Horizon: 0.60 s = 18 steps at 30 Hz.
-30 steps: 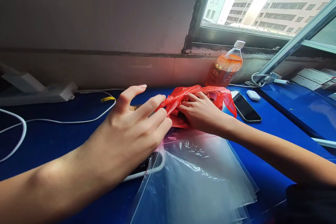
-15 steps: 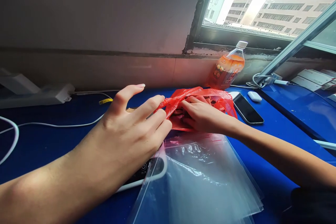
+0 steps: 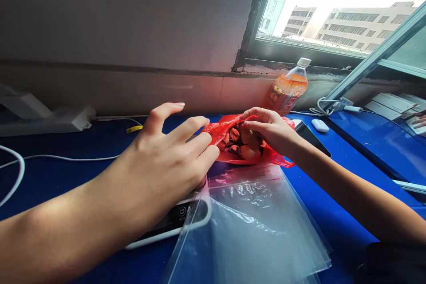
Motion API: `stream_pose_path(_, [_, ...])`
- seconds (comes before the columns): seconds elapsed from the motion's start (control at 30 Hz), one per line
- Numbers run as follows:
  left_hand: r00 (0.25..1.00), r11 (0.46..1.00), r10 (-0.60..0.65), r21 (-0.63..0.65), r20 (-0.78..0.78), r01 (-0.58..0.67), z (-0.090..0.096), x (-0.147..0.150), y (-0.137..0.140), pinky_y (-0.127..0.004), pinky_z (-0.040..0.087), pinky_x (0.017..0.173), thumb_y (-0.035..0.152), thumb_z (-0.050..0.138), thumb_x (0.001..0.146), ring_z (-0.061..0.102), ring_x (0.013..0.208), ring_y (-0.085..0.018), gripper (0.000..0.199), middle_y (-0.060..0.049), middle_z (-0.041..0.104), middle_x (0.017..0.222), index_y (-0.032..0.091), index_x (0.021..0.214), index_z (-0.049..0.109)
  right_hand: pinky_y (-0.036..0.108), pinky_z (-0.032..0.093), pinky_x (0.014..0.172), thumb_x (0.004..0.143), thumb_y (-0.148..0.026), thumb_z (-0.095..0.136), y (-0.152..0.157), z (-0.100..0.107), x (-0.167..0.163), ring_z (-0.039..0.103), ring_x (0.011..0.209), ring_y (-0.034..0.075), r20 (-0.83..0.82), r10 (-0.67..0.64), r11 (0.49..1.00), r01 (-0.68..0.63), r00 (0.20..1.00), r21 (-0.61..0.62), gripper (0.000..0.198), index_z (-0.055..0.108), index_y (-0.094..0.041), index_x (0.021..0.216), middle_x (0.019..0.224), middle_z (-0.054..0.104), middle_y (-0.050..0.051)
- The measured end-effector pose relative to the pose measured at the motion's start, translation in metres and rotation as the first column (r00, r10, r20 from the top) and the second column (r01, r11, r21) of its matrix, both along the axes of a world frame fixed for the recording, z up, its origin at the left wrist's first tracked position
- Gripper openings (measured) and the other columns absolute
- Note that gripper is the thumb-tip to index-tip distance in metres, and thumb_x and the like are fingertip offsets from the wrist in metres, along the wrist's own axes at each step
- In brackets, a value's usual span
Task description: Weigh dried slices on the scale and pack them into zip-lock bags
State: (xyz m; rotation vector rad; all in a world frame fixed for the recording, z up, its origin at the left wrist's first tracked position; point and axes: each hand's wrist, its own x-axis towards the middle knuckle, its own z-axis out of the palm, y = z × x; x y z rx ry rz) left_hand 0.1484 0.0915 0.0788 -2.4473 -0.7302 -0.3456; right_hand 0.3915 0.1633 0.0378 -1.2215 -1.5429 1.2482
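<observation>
A red plastic bag (image 3: 226, 124) lies with its mouth spread on the blue table. Inside it are several brownish-red, dried-looking pieces (image 3: 234, 134), whose kind I cannot make out. My left hand (image 3: 176, 155) grips the bag's left rim with its middle fingers, while the forefinger stands raised and apart. On the far side of the mouth, my right hand (image 3: 269, 128) pinches the rim above the pieces; some of its fingers are hidden. Below the bag, clear zip bags (image 3: 253, 222) overlap a kitchen scale (image 3: 196, 218) with a black panel, partly under my left hand.
An orange drink bottle (image 3: 289, 86) leans against the wall behind the bag. A phone (image 3: 313, 140) and a white earbud case (image 3: 320, 125) lie to the right. Left are a power strip (image 3: 63, 117) and white cables (image 3: 73, 158). Boxes (image 3: 392, 106) appear beyond the window frame.
My right hand has risen out of the bag's inside to its far rim, uncovering the pieces. My left hand has stayed almost in place.
</observation>
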Motion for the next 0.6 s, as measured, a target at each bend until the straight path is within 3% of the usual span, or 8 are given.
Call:
stream_pose_path(0.13, [1.0,1.0,0.01,-0.011,-0.008,-0.011,-0.003,-0.002,-0.001,-0.062,0.039,0.098,0.002,0.042,0.082,0.06,0.107,-0.032,0.028,-0.008,0.071,0.084,0.019,0.078,0.064,0.024,0.046,0.058,0.073,-0.028,0.069,-0.001,0.001,0.005,0.059,0.065,0.012,0.077,-0.078,0.988,0.067,0.994,0.137,0.026,0.062,-0.016,0.096,0.072,0.063,-0.001])
stream_pose_path(0.27, [1.0,0.998,-0.007,-0.069,0.017,0.009,-0.003,-0.006,0.005,-0.061,0.036,0.101,0.006,0.044,0.085,0.059,0.111,-0.032,0.025,-0.008,0.072,0.089,0.019,0.081,0.065,0.027,0.049,0.065,0.078,-0.03,0.066,-0.004,0.001,0.008,0.059,0.07,0.012,0.094,-0.05,0.962,0.022,0.994,0.27,0.026,0.06,-0.017,0.1,0.079,0.064,0.0])
stream_pose_path(0.4, [0.994,0.981,-0.074,-0.175,0.085,0.088,-0.001,-0.01,0.006,-0.054,0.042,0.098,0.014,0.048,0.088,0.059,0.113,-0.032,0.02,-0.008,0.071,0.1,0.02,0.089,0.067,0.032,0.053,0.075,0.079,-0.024,0.064,-0.007,-0.001,0.009,0.062,0.079,0.015,0.172,-0.037,0.898,-0.042,0.984,0.438,0.011,0.062,-0.017,0.088,0.085,0.065,0.002])
stream_pose_path(0.5, [0.97,0.957,-0.134,-0.228,0.203,0.179,-0.009,-0.007,-0.021,-0.043,0.046,0.095,0.016,0.048,0.092,0.061,0.108,-0.025,0.022,-0.006,0.071,0.105,0.021,0.091,0.069,0.036,0.055,0.076,0.078,-0.019,0.064,-0.007,-0.003,0.011,0.064,0.08,0.017,0.163,-0.083,0.845,-0.017,0.983,0.534,0.008,0.063,-0.019,0.086,0.084,0.065,0.002])
stream_pose_path(0.6, [0.939,0.899,-0.215,-0.322,0.267,0.297,-0.034,-0.001,-0.065,-0.035,0.045,0.095,0.018,0.044,0.096,0.062,0.105,-0.019,0.026,0.0,0.073,0.106,0.026,0.099,0.069,0.038,0.057,0.076,0.077,-0.015,0.066,-0.008,-0.005,0.011,0.066,0.08,0.019,0.069,-0.092,0.806,0.034,0.993,0.591,0.013,0.063,-0.022,0.088,0.084,0.066,0.002])
